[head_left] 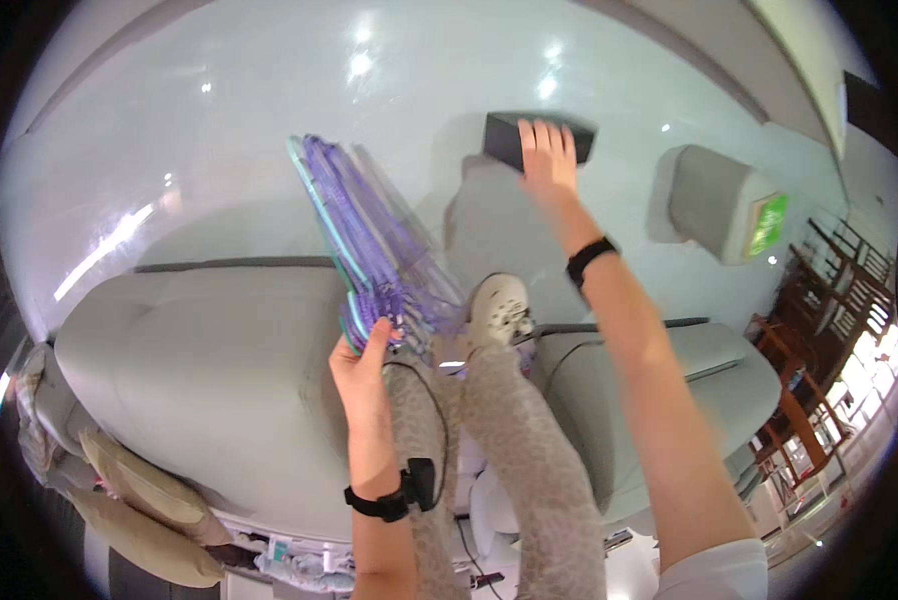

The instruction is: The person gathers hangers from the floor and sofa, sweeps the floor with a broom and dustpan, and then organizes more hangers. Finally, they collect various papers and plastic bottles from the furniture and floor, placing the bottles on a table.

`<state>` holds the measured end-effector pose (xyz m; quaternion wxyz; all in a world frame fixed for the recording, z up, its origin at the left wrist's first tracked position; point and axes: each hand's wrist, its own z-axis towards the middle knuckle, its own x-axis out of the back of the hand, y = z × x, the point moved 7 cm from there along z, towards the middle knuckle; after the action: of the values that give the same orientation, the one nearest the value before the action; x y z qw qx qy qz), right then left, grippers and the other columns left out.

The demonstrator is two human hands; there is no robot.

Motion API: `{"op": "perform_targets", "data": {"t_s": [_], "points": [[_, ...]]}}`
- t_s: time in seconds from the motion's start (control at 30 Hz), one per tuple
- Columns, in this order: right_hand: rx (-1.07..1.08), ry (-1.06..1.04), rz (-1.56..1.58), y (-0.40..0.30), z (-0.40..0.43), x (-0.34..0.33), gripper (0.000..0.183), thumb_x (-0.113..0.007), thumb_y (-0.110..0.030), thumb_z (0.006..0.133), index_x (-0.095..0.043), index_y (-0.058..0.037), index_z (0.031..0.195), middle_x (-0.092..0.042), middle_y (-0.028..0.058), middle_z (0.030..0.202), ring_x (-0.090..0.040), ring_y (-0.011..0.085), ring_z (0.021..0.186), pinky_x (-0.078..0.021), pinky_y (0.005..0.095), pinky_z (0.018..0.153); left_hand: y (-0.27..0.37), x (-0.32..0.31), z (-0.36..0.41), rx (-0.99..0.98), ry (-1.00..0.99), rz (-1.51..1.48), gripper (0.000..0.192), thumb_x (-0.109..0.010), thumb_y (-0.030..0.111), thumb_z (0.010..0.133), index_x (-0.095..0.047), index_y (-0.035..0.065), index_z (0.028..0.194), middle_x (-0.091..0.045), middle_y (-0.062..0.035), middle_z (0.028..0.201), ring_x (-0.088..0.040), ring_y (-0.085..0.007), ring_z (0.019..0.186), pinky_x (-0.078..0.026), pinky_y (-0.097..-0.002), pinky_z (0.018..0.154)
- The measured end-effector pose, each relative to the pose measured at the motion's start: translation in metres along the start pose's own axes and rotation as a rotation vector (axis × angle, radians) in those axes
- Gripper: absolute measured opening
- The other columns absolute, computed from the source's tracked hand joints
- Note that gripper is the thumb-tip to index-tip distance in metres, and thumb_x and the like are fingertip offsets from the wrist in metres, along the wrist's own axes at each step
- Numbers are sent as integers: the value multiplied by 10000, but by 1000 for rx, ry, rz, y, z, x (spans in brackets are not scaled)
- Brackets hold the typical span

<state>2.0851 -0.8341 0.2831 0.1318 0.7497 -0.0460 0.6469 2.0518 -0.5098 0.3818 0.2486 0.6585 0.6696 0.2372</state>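
My left hand (366, 364) grips a bundle of thin purple and turquoise plastic clothes hangers (351, 217) by their gathered end, just above my knees; the bundle fans out away from me over the floor. My right hand (550, 154) reaches forward, its fingers laid over the top of a black box (505, 139) standing on the pale floor. Whether the fingers grip the box cannot be told. Black bands circle both wrists, and the left one carries a small black device with a cable.
Grey cushioned seats (216, 382) lie on both sides of my legs. A grey stool (708, 199) with a green item (768, 225) on top stands at the right. Beyond it are dark wooden chairs (801, 390). A white clog (500, 307) is on my foot. Beige cushions (141, 532) lie lower left.
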Motion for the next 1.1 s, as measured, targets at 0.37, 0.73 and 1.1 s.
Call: {"op": "perform_targets", "data": {"t_s": [0.37,0.73,1.1], "points": [[-743,171,661,62,-165,105,675,-773,-237,516,-443,46,1032,-508,184,950,-498,336,906,-407,392,789,78,-6,-40,-121,-42,-126,69,-610,89,783,-606,21,790,-607,-32,750,-527,-99,723,-381,-240,711],[-742,420,944,109,-148,206,712,-773,-243,564,-411,78,1086,-485,210,999,-472,348,951,-378,400,835,168,-32,-84,-246,-57,-15,131,-620,153,782,-601,24,767,-602,-28,727,-526,-109,705,-382,-250,711],[-564,483,776,138,74,236,749,-772,-232,541,-386,57,1114,-470,205,1028,-461,341,963,-381,383,827,166,-70,-25,-107,-59,-215,104,-632,111,776,-593,19,801,-606,-59,764,-540,-121,721,-392,-254,740]]}}
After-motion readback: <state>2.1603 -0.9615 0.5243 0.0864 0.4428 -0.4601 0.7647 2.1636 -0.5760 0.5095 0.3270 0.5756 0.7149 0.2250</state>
